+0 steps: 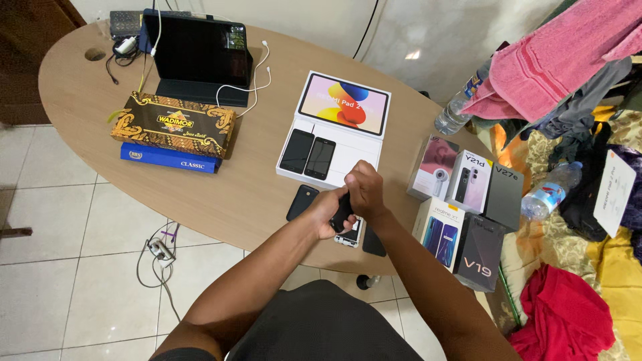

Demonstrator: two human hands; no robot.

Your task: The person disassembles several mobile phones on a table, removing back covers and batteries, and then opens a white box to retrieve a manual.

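Gripping a small black phone (342, 212) — both hands (348, 200) clasped round it.

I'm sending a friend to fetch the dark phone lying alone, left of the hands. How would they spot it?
On the oval wooden table, find the flat white tablet box with two black phones on it. Just below its near left corner lies the black rounded phone, directly on the wood beside the left hand. Unlike its neighbours, it is neither on the box nor held.

Bare forearms, dark clothing

Left hand (326, 212) and right hand (366, 190) unsleeved, without rings; the lap wears seemingly dark grey fabric.
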